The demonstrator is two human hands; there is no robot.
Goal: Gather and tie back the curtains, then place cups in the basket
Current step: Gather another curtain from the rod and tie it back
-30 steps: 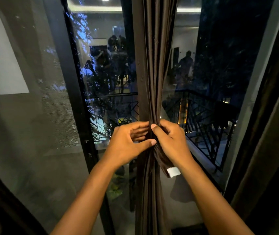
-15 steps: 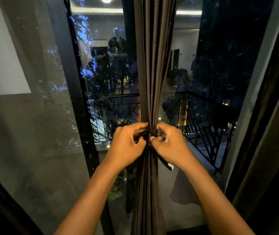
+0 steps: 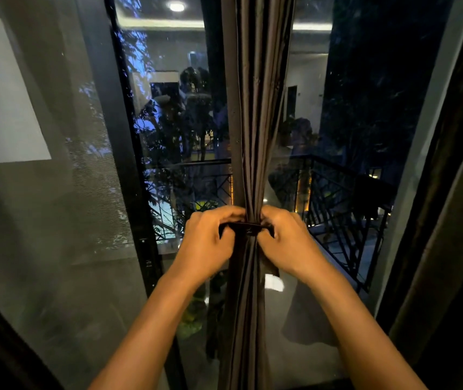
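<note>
A dark brown curtain (image 3: 255,108) hangs gathered into a narrow bundle in front of the glass door. A dark tie strap (image 3: 248,228) runs across the bundle at hand height. My left hand (image 3: 207,246) grips the strap's left end, pressed against the curtain. On the other side my right hand (image 3: 286,243) holds the strap's right end. A white label (image 3: 273,282) hangs from the strap below my right hand. No cups or basket are in view.
The black door frame (image 3: 129,170) stands left of the curtain, with a mesh screen panel (image 3: 42,192) beyond it. Another dark curtain (image 3: 455,220) hangs along the right edge. A balcony railing (image 3: 345,198) shows through the glass.
Both hands have drawn the strap's ends apart across the front of the bundle, cinching the curtain tighter. The loose strap end with the label has shifted below my right hand.
</note>
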